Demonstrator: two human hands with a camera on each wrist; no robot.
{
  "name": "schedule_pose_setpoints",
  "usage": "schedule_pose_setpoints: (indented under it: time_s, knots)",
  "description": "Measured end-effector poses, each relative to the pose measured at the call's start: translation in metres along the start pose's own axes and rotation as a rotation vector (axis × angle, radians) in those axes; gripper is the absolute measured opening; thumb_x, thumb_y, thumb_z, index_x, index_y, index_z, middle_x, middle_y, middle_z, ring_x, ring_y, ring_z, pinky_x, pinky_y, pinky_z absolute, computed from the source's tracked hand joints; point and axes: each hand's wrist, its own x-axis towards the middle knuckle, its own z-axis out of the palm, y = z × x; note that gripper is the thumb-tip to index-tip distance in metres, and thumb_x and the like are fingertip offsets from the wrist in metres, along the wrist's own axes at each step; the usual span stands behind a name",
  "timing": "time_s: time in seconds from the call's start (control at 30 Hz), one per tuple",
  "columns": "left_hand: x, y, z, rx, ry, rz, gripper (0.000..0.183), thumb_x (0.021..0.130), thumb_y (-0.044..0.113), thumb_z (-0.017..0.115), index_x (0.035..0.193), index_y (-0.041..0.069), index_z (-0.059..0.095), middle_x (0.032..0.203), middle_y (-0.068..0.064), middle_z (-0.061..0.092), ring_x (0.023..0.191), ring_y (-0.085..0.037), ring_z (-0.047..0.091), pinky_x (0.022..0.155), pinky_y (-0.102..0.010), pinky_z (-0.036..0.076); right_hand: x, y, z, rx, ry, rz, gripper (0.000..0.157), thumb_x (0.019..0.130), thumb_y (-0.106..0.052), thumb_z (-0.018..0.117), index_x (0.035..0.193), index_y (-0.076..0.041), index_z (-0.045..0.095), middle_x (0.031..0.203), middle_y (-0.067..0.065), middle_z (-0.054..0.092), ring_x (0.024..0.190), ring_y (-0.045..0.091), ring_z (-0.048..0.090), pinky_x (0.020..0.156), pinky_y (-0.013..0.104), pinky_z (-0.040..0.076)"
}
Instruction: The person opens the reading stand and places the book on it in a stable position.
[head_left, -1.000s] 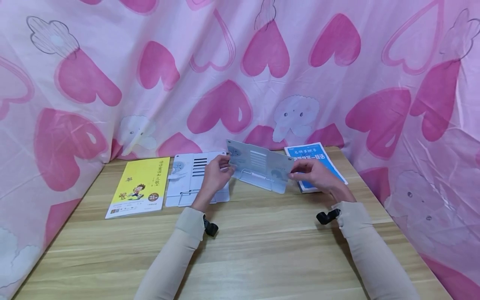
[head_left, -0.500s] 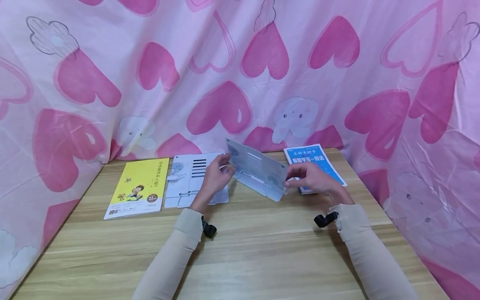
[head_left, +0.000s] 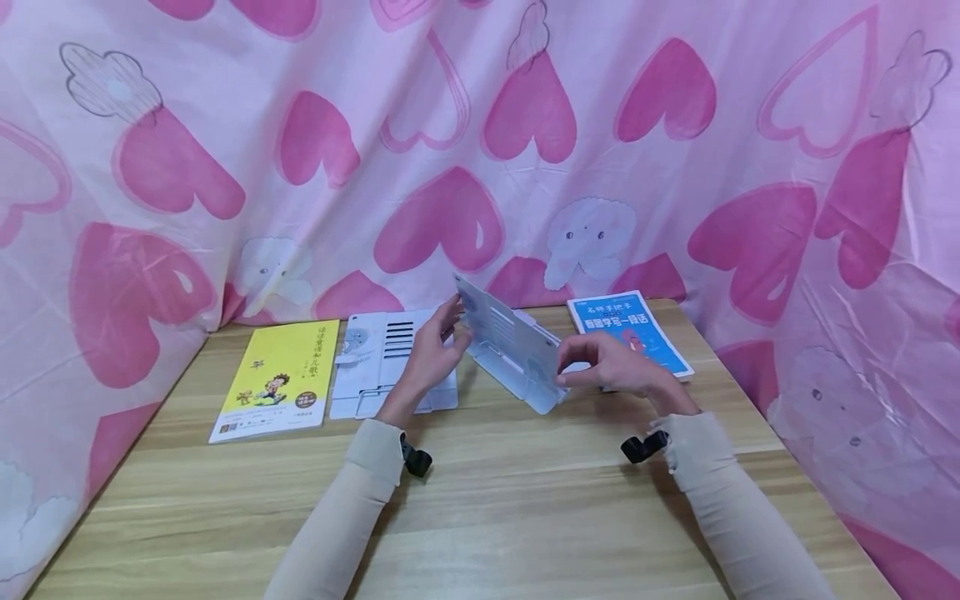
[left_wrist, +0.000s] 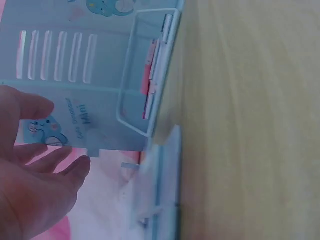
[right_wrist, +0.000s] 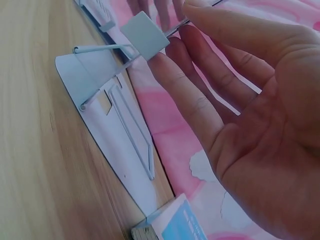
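Note:
A pale blue folding book stand with slots and cartoon prints is raised on the table, its panel angled to the right. My left hand holds its left edge, thumb in front of the panel. My right hand pinches its right edge; in the right wrist view the fingers are at the edge by a small square tab. A wire bracket shows at the panel's lower part in the left wrist view. Behind my left hand lies a second, similar book stand, flat on the table.
A yellow book lies at the left of the wooden table. At the back right lies a blue-covered book, partly behind my right hand. A pink heart-patterned curtain hangs round the table's back and sides.
The stand's right side has swung toward me and leftward, turning the panel more edge-on. My right hand moved left with it; the left hand stayed nearly in place.

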Motion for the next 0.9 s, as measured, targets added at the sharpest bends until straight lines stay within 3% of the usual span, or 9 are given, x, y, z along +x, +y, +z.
schedule_pose_setpoints:
  time_s: [0.1, 0.27, 0.4, 0.53, 0.77, 0.9]
  knots:
    - [0.000, 0.010, -0.002, 0.025, 0.027, 0.073, 0.070, 0.106, 0.010, 0.066, 0.169, 0.011, 0.037, 0.168, -0.013, 0.049, 0.152, -0.037, 0.052, 0.128, -0.048, 0.043, 0.002, -0.003, 0.003, 0.003, -0.007, 0.001, 0.021, 0.096, -0.021, 0.085, 0.113, -0.016, 0.074, 0.125, 0.005, 0.077, 0.122, 0.028, 0.068, 0.105, 0.038, 0.061]
    - [-0.001, 0.036, -0.001, 0.137, 0.096, 0.251, 0.068, 0.104, 0.013, 0.070, 0.166, 0.009, 0.041, 0.168, -0.011, 0.047, 0.154, -0.032, 0.049, 0.126, -0.047, 0.045, 0.002, -0.004, 0.009, 0.015, 0.006, 0.022, 0.024, 0.094, -0.021, 0.086, 0.113, -0.016, 0.074, 0.122, 0.005, 0.077, 0.125, 0.028, 0.067, 0.108, 0.042, 0.059]
    - [-0.010, 0.062, 0.003, 0.256, 0.043, 0.327, 0.057, 0.103, 0.022, 0.073, 0.157, 0.014, 0.055, 0.167, -0.006, 0.049, 0.158, -0.026, 0.044, 0.123, -0.048, 0.048, 0.004, -0.004, 0.016, 0.020, 0.014, 0.019, 0.023, 0.094, -0.020, 0.086, 0.113, -0.017, 0.073, 0.116, 0.007, 0.077, 0.119, 0.029, 0.069, 0.104, 0.044, 0.059]
    - [-0.021, 0.080, 0.009, 0.372, -0.033, 0.341, 0.044, 0.103, 0.031, 0.076, 0.143, 0.016, 0.067, 0.166, -0.005, 0.051, 0.160, -0.026, 0.043, 0.122, -0.048, 0.050, 0.008, -0.005, 0.024, 0.012, 0.024, 0.005, 0.021, 0.095, -0.021, 0.085, 0.112, -0.017, 0.073, 0.112, 0.007, 0.076, 0.112, 0.030, 0.070, 0.103, 0.043, 0.059]
    - [-0.038, 0.098, 0.014, 0.427, -0.039, 0.301, 0.040, 0.099, 0.045, 0.079, 0.133, 0.022, 0.074, 0.163, -0.001, 0.056, 0.157, -0.024, 0.048, 0.121, -0.050, 0.050, 0.015, 0.005, 0.030, 0.068, 0.004, 0.025, 0.026, 0.099, -0.027, 0.081, 0.119, -0.013, 0.073, 0.125, 0.010, 0.073, 0.114, 0.029, 0.069, 0.100, 0.038, 0.060]
    - [-0.042, 0.101, 0.017, 0.441, -0.043, 0.300, 0.048, 0.096, 0.049, 0.082, 0.133, 0.020, 0.070, 0.164, -0.003, 0.055, 0.158, -0.025, 0.047, 0.123, -0.048, 0.048, 0.014, 0.017, 0.026, 0.076, 0.107, 0.061, 0.031, 0.106, -0.028, 0.071, 0.130, -0.009, 0.073, 0.134, 0.014, 0.072, 0.120, 0.030, 0.067, 0.106, 0.041, 0.056]
